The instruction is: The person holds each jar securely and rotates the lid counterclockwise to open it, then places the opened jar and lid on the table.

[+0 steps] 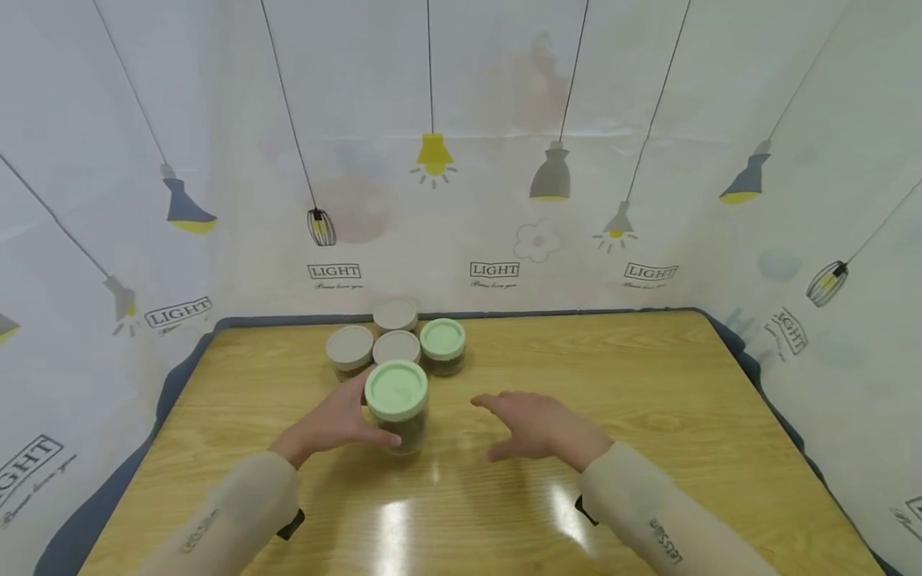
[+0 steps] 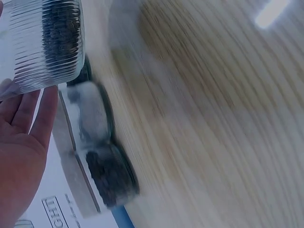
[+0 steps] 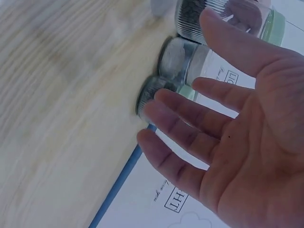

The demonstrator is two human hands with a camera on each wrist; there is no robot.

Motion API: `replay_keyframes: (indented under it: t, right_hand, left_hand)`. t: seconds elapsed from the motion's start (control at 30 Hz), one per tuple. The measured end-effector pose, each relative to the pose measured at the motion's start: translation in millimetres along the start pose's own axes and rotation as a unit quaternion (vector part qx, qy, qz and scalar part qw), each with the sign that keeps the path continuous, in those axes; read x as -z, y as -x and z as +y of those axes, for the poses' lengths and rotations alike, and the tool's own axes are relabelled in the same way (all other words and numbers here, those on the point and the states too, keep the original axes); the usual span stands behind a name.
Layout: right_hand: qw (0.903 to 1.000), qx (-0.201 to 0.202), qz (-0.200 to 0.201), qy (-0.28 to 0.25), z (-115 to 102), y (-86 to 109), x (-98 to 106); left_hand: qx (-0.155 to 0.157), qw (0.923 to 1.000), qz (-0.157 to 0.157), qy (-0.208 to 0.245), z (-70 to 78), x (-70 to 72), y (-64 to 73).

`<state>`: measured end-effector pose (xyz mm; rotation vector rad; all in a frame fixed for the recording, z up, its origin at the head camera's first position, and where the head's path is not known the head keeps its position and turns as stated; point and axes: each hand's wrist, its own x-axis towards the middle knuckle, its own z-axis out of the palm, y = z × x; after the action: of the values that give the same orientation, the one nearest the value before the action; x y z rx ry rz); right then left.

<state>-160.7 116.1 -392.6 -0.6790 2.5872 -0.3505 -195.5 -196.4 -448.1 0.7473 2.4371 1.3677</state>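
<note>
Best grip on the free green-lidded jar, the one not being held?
Probably round its clear body, just under the green lid, with the right hand coming from the right: the jar stands upright and round, that side has no neighbor, and a gray-lidded jar crowds its left.

Pale cream long sleeves cover both forearms – the left sleeve (image 1: 230, 504) at the lower left of the head view, the right sleeve (image 1: 663, 500) at the lower right. Each bears small dark lettering along the forearm (it seems to read "Let's Slim"), fainter on the left one. A little black angular piece (image 1: 290, 525) juts from the edge near each cuff – and the left hand (image 1: 342, 420) and right hand (image 1: 540, 426) are bare
</note>
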Motion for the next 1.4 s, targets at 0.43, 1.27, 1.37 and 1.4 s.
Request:
replay_keyframes:
  t: [0.43, 1.27, 1.37, 1.4]
  right_hand:
    - [0.9991, -0.019, 0.036, -0.009, 16.1, 15.1, 21.3]
    - [0.981, -0.061, 0.156, 0.098, -17.8, 8.6, 9.9]
    - [0.9755, -0.062, 0.176, 0.117, -17.5, 6.2, 6.7]
    - [0.9737, -0.059, 0.183, 0.123, -17.1, 5.5, 5.7]
  left_hand:
    - [-0.02, 0.9993, -0.009, 0.029, 16.7, -51.5, -40.0]
    - [-0.022, 0.9981, -0.052, 0.022, 47.7, -97.3, -66.0]
    - [-0.015, 0.9983, -0.051, 0.024, 47.5, -99.4, -65.7]
    - [-0.013, 0.9983, -0.051, 0.025, 47.6, -99.9, -65.4]
